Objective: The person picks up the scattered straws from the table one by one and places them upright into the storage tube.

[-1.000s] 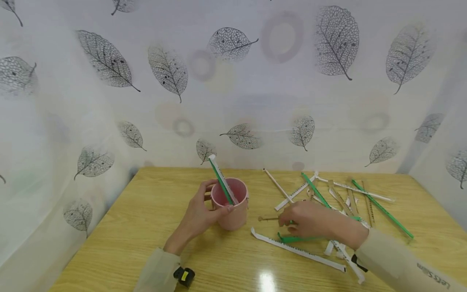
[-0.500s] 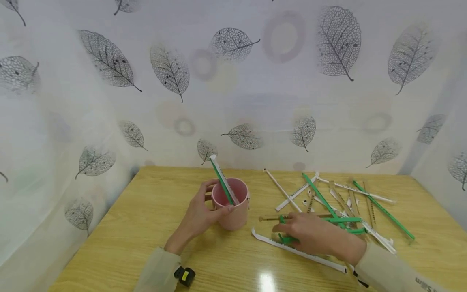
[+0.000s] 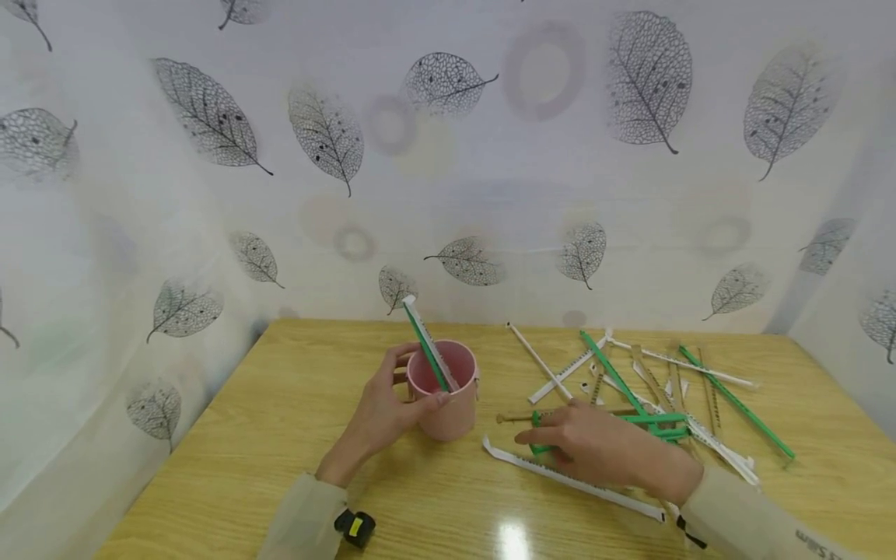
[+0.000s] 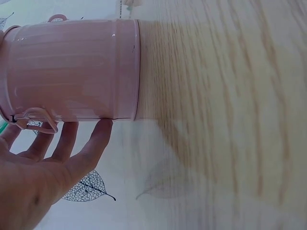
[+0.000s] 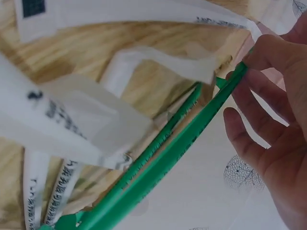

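My left hand [image 3: 381, 408] grips a small pink bucket [image 3: 448, 420], its thumb at the near rim and fingers round the far side. A green wrapped straw [image 3: 425, 346] and a white wrapped straw [image 3: 437, 359] lean inside the bucket. Over the pile on the right, my right hand [image 3: 605, 443] pinches the end of a green wrapped straw [image 5: 180, 148] between thumb and finger. A second green straw [image 5: 164, 132] lies alongside it in the right wrist view. Just left of the fingers, a brown straw [image 3: 514, 418] pokes out of the pile.
Several white, brown and green wrapped straws lie crossed on the wooden table [image 3: 280, 435], spread to the right. One white straw [image 3: 574, 484] lies in front of my right hand. A leaf-patterned sheet [image 3: 518, 155] hangs behind the table.
My right hand has lowered a little onto the green straws, and their ends have shifted under it. The left hand and the bucket have stayed in place.
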A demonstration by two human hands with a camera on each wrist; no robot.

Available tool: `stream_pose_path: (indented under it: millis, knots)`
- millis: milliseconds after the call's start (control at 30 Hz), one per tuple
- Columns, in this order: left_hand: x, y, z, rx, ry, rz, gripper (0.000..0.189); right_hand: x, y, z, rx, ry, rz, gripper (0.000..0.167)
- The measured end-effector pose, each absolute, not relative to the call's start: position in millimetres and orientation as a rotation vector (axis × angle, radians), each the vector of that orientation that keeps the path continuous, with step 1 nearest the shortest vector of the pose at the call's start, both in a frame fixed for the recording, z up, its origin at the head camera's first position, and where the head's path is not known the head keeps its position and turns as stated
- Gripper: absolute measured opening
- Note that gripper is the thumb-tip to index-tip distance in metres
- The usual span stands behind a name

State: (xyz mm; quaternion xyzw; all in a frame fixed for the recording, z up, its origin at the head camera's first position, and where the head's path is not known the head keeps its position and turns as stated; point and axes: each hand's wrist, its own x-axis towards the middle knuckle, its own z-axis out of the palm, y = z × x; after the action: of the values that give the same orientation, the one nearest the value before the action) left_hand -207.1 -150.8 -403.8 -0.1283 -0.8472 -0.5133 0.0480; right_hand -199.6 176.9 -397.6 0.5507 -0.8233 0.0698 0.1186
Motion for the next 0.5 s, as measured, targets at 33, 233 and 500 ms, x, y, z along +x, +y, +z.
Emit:
stream_pose_path:
  millis: [33, 233, 500]
  knots:
    - [-207.3, -150.6, -403.8, -0.393, -2.583, -1.565, 0.076, -200.8, 177.2, -396.5, 1.614, -2.375, 0.221, 0.045]
    - [-207.9, -151.2, -404.9, -0.411, -2.575, -1.567, 0.075, -210.6, 179.2, -380.5, 1.608, -2.251, 0.407, 0.042]
    - [-208.3, -151.6, -405.4, -0.421, -2.577, -1.566, 0.075, -226.6, 182.9, -349.5, 1.601, -2.068, 0.693, 0.019]
